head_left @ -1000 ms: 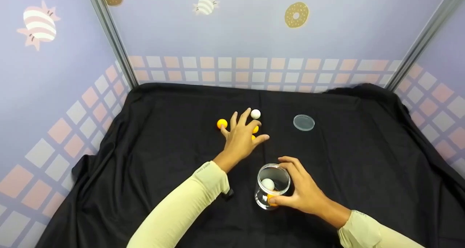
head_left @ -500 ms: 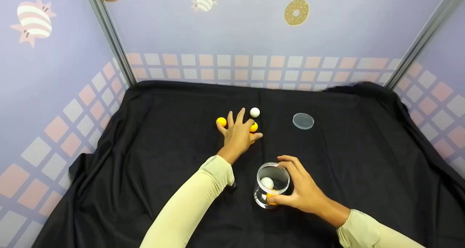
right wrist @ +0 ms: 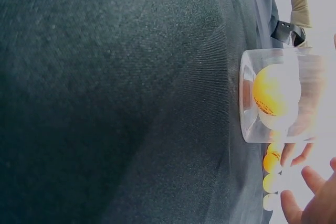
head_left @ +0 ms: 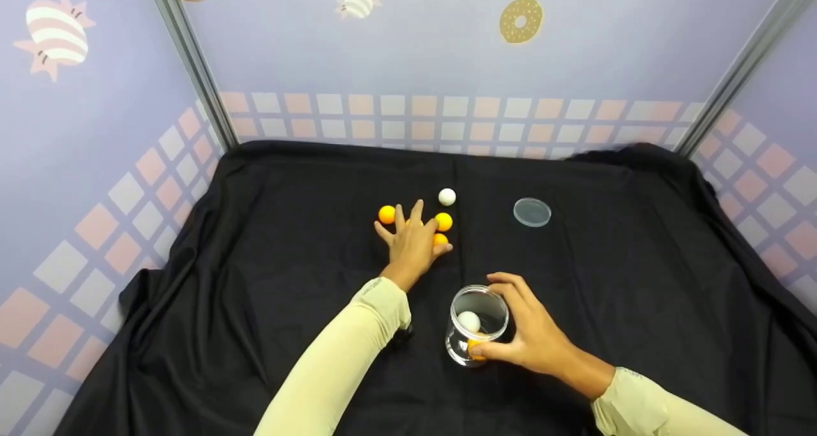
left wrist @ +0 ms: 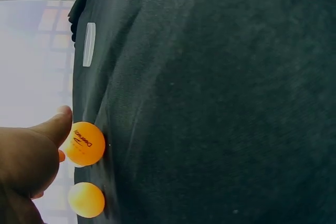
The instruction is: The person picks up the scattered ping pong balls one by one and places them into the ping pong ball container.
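My left hand [head_left: 412, 244] is over a group of orange table tennis balls, its fingers spread. One orange ball [head_left: 387, 214] lies past its little finger, and another orange ball [head_left: 443, 221] is by the index finger. Beside the thumb [left wrist: 55, 127] sits a printed orange ball [left wrist: 85, 144]; one more is partly hidden beneath the fingers. A white ball [head_left: 447, 196] lies beyond. With thumb and fingers around its side, my right hand [head_left: 533, 327] holds a clear, lidless jar [head_left: 456, 343] upright on the cloth. Inside are a white ball [head_left: 469, 322] and an orange ball [right wrist: 270, 90].
A clear round lid [head_left: 532, 212] lies flat on the black cloth [head_left: 319, 219], right of the balls. Patterned panels [head_left: 396, 53] enclose the back and both sides. Folds bunch up in the cloth at the left [head_left: 185, 321].
My left hand has shifted slightly left and back toward me, so more of the orange balls show around its fingers. The right hand and the jar stay in place.
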Tool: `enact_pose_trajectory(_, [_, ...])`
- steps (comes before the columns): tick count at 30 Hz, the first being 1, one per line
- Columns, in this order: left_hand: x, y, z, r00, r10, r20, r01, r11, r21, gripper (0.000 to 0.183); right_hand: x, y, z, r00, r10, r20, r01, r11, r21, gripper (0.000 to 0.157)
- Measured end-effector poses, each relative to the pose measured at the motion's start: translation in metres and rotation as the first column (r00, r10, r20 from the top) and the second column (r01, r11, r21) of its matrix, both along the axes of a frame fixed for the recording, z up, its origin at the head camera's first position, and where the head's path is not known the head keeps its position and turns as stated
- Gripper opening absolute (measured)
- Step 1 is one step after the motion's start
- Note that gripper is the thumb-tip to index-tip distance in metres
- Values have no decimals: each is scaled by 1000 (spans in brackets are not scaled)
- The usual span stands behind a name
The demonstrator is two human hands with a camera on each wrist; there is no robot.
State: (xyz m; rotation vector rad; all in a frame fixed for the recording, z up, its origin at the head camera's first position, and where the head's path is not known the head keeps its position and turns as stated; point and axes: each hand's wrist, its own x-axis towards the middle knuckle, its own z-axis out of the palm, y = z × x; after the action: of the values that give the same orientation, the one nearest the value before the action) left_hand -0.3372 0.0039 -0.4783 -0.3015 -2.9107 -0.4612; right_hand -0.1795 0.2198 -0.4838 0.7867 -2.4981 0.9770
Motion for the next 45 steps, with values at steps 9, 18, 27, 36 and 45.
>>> enact_pose_trajectory(9, [-1,0,-8,1000,-7,-13,6,999,-43,59,0,0,-1,1000,10,-13,-10,1000,-4,85])
enact_pose_trajectory(18, [0,2,-8,999,1,-42,-3,998,-62,54,0,0,-1,1000,3,-3,-3,1000,-5,84])
enact_pose_trajectory(27, [1,1,-7,998,-8,-54,6,999,-37,55,0,-1,-2,1000,5,-4,-5,1000,-8,84])
enact_pose_trajectory(36, [6,1,-1,996,-31,-80,29,999,-25,52,0,-1,-2,1000,6,7,-6,1000,-11,84])
enact_pose_trajectory(45, [16,0,13,994,-62,-89,66,997,47,48,0,-1,0,1000,9,-8,-9,1000,-11,84])
